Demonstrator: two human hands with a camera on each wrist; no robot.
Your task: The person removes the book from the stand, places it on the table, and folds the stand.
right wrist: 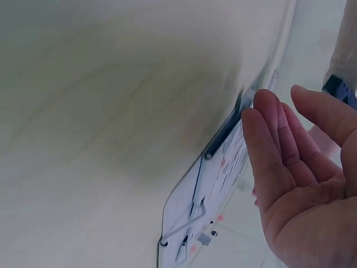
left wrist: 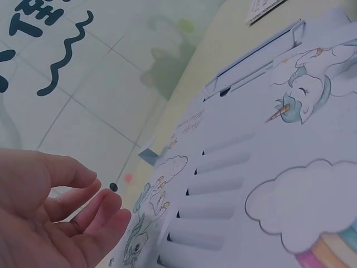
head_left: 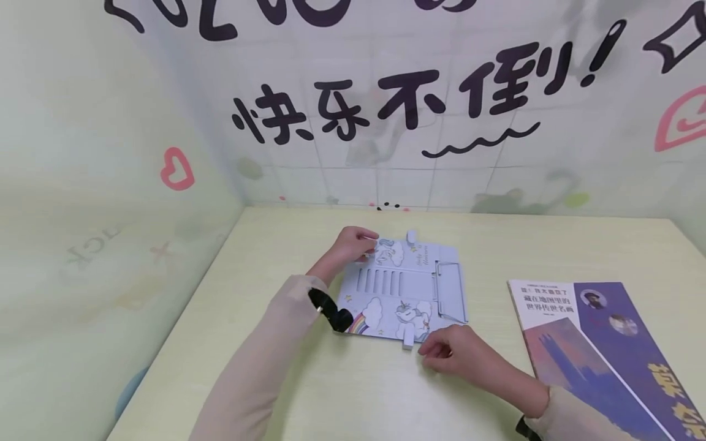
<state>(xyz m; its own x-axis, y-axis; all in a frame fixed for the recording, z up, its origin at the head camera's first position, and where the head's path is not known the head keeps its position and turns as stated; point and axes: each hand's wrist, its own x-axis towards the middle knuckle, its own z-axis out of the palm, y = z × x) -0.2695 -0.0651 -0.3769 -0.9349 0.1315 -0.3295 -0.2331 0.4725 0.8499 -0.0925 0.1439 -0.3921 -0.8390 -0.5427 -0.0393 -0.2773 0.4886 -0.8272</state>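
A white book stand [head_left: 408, 285] printed with unicorns, clouds and a rainbow lies flat on the table. It has a row of slots, a wire frame [head_left: 451, 291] along its right side, and small page clips [head_left: 408, 337] at its near and far edges. My left hand [head_left: 353, 244] hovers at the stand's far left corner, fingers loosely bent with nothing between them in the left wrist view. Close by the near clip is my right hand [head_left: 458, 352], its fingers relaxed. In the right wrist view the right fingertips [right wrist: 251, 120] overlap the stand's edge, and the palm holds nothing.
To the right, a picture book [head_left: 601, 355] with a purple and white cover lies on the pale table [head_left: 331, 392]. A wall covering [head_left: 358, 141] with large black characters rises behind the table's far edge, and another covers the left side.
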